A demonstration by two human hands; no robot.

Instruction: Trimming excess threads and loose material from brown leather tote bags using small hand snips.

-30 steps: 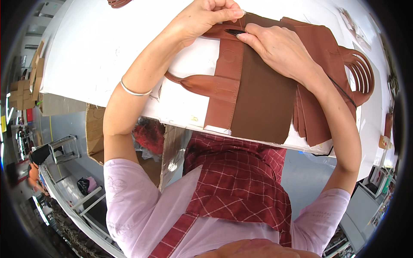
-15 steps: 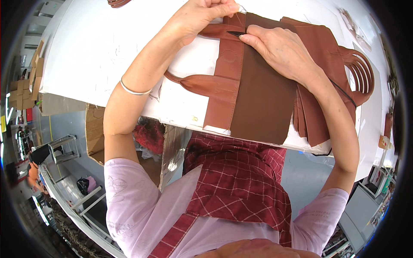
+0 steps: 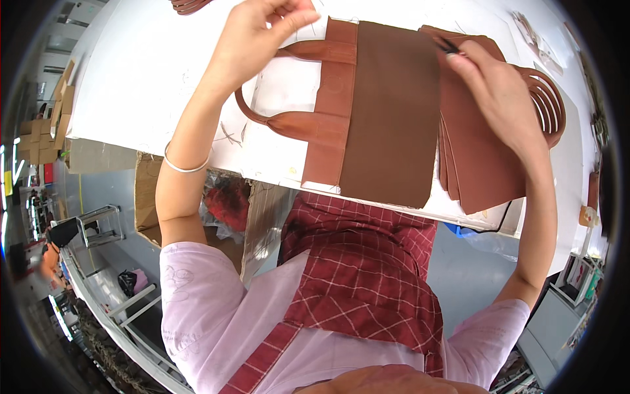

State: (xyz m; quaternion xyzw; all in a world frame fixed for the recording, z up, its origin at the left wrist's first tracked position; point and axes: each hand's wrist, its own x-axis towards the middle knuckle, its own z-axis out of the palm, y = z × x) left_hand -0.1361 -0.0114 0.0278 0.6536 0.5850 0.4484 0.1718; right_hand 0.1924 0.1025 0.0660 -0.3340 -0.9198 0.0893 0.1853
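A bag panel of brown leather, with a dark brown lining piece point(image 3: 392, 111), lies flat on the white table before me. Its reddish-brown top band point(image 3: 330, 92) carries two leather handle loops point(image 3: 298, 126) pointing left. Beyond the upper handle, my left hand point(image 3: 266, 33) is raised with thumb and fingers pinched; what they hold, if anything, is too small to make out. My right hand point(image 3: 495, 88) grips small black thread snips point(image 3: 447, 44), their two points spread, above a stack of reddish-brown leather panels point(image 3: 482, 154) on the right.
More strap handles point(image 3: 550, 108) lie bundled at the stack's right side. Loose thread ends point(image 3: 231, 134) lie on the white table point(image 3: 144, 85). Below its front edge stands a cardboard box point(image 3: 147, 197) with red material point(image 3: 226, 203) inside. Another handle bundle point(image 3: 190, 5) sits at the far edge.
My right hand has moved right with the snips, off the panel's band to above the stack. My left hand has drawn away to the left. The panel has shifted slightly left.
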